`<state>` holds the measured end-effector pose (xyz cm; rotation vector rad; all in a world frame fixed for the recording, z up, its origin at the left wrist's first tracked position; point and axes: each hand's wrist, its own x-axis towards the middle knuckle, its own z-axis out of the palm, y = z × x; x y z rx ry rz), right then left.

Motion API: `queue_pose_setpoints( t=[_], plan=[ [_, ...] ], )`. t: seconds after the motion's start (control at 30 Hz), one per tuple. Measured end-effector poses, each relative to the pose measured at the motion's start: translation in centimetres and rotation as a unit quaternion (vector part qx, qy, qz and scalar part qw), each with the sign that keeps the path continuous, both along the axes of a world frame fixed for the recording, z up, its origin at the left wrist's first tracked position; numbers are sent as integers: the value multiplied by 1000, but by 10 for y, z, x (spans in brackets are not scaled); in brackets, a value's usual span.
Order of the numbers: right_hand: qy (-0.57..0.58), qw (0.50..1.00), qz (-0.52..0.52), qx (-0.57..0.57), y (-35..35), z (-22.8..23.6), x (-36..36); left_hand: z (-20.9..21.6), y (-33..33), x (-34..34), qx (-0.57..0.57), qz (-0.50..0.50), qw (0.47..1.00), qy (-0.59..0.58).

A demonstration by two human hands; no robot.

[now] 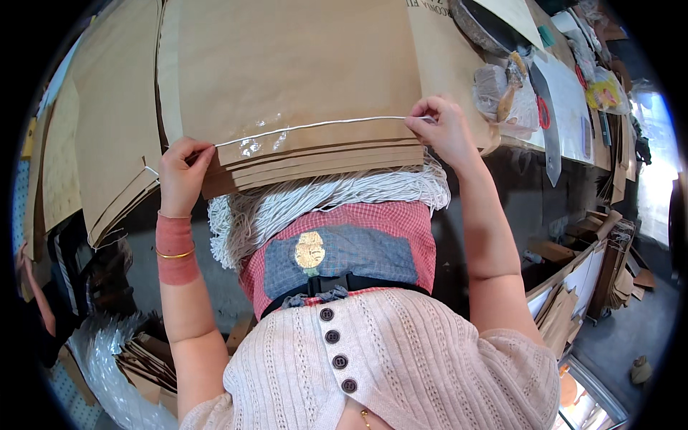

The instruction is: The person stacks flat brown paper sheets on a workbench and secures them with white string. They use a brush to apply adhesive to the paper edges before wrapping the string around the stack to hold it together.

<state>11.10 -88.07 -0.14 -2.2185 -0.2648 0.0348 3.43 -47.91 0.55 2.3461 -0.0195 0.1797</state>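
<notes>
A white cord (308, 127) stretches nearly straight between my two hands, over the near part of a stack of brown paper sheets (301, 64). My left hand (185, 168) pinches its left end between thumb and fingers, by the stack's near left corner. At the right end, my right hand (441, 129) pinches the cord near the stack's right edge. Wet, shiny patches (252, 145) show on the top sheet just beside the cord. Across my lap lies a thick bundle of white cords (337, 188), on a red checked apron (423, 236).
Another brown paper stack (115, 122) with cord ends stands at the left. To the right lie a long knife (550, 136), a brush (510, 93), a dark basin (476, 25) and red-handled scissors (542, 113). A person's arm (39, 294) shows at far left. Cardboard pieces (559, 315) fill a lower-right bin.
</notes>
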Motion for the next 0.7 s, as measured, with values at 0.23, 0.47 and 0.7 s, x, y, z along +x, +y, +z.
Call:
queue_pose_setpoints(
  t=[0.23,0.47,0.7],
  plan=[
    [267,945,-13,190,-8,16,2,7,-3,-8,130,70,989,5],
    [106,988,-20,112,0,-6,-2,8,-17,-15,340,4,916,-212],
    [-339,923,146,-107,16,-5,-11,13,-14,-12,171,-180,965,-89]
  ],
)
